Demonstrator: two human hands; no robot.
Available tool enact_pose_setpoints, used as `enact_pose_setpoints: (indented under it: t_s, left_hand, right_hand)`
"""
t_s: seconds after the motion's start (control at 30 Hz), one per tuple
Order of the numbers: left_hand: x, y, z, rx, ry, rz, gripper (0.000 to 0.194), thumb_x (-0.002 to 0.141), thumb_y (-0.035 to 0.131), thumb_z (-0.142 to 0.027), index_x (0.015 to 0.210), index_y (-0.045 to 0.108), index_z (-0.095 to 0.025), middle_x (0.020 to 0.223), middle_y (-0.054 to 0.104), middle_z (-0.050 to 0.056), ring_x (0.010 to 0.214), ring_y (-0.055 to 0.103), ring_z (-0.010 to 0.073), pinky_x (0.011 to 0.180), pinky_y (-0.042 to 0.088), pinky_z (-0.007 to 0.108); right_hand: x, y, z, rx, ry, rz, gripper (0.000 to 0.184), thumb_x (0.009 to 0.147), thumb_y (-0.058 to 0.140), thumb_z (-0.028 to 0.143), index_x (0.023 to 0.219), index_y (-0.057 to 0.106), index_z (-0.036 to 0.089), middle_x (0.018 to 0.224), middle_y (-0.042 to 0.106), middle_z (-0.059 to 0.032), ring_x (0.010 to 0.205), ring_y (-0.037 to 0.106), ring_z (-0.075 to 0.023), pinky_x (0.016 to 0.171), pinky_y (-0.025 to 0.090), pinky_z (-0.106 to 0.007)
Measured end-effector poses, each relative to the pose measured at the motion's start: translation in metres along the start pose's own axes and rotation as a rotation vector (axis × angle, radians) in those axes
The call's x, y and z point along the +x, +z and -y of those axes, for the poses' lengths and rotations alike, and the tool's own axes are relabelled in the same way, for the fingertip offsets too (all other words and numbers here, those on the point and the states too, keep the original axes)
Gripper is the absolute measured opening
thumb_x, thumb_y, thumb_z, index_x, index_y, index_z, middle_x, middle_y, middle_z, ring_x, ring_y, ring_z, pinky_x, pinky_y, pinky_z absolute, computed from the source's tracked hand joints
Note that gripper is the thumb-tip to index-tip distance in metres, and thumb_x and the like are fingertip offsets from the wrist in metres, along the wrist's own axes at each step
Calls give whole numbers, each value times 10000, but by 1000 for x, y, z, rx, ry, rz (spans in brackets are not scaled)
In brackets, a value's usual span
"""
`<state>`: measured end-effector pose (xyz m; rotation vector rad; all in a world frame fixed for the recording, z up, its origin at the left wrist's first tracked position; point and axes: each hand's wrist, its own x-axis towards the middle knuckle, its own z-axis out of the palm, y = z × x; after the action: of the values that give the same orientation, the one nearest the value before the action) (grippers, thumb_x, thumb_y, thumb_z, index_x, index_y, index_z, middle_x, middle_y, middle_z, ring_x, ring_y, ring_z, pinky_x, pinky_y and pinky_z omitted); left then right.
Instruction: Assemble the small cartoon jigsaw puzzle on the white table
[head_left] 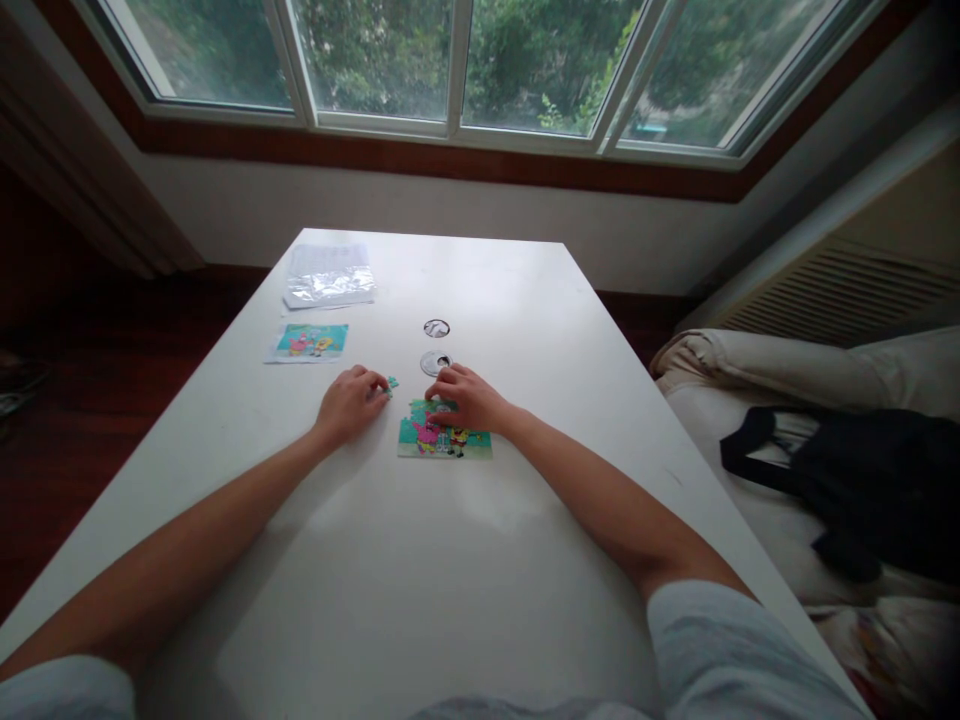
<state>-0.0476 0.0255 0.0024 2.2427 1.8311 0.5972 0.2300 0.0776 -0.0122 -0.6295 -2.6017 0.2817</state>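
Observation:
On the white table lies a partly joined jigsaw puzzle (427,447) with cartoon figures, a pink one and a yellow one, on teal. My right hand (476,402) rests over its upper part with fingers curled, covering some of the picture; what is under the fingertips is hidden. Left of the puzzle, my left hand (351,405) has its fingers closed around the edge of small teal puzzle pieces (393,382). A printed picture (313,343) of similar figures lies further left, apart from both hands.
Behind the printed picture are papers with a clear plastic bag (330,285). Two round inserts (436,328) sit in the tabletop beyond my right hand. A seat with dark clothing (870,480) stands at the right. Windows (457,70) line the far wall.

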Motion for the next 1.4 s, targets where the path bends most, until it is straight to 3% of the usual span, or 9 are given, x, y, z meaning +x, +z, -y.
enact_pose_setpoints:
  t_s: [0.3,0.47,0.73,0.93,1.2,1.4]
  left_hand:
    - [13,-1,-7,-18,3,134,135,784,626,-279,857,727,-226,945,632,59,915,603,243,829,483,369]
    - [7,2,-12,-16,40,77,130,821,596,-261,893,694,-218,943,647,56,900,605,234,812,480,365]
    - [-5,5,-12,56,50,-66,192,906,613,-368,1018,676,-226,997,654,74,957,603,261,878,486,394]
    - [-4,4,-8,82,65,-53,228,929,599,-398,1040,736,-253,1057,665,76,990,607,269,887,490,400]
    - [2,6,-15,44,60,-26,205,841,635,-275,1015,737,-240,1025,660,74,977,607,262,886,491,398]
    - [0,8,-18,-10,139,-5,199,835,656,-305,1009,734,-247,1034,652,66,1006,597,260,888,476,394]
  right_hand:
    - [1,0,-1,13,9,-5,362,891,731,506,1094,730,207,1012,617,-95,950,519,-230,902,434,-376]
    - [1,0,-1,19,7,-6,367,896,725,510,1103,729,207,1010,613,-90,956,521,-228,904,438,-371]
    - [2,1,-1,31,5,-13,368,904,715,510,1104,724,201,1012,609,-93,952,514,-228,903,437,-370]
    - [2,1,-2,36,3,-12,360,905,713,510,1096,725,205,1008,609,-92,947,513,-227,895,436,-367]
    - [4,-1,1,25,16,-8,352,897,726,499,1089,732,204,1008,611,-95,946,509,-228,899,438,-373]
    - [4,0,1,20,11,-10,350,906,715,501,1095,729,207,1002,606,-91,954,514,-228,908,439,-375]
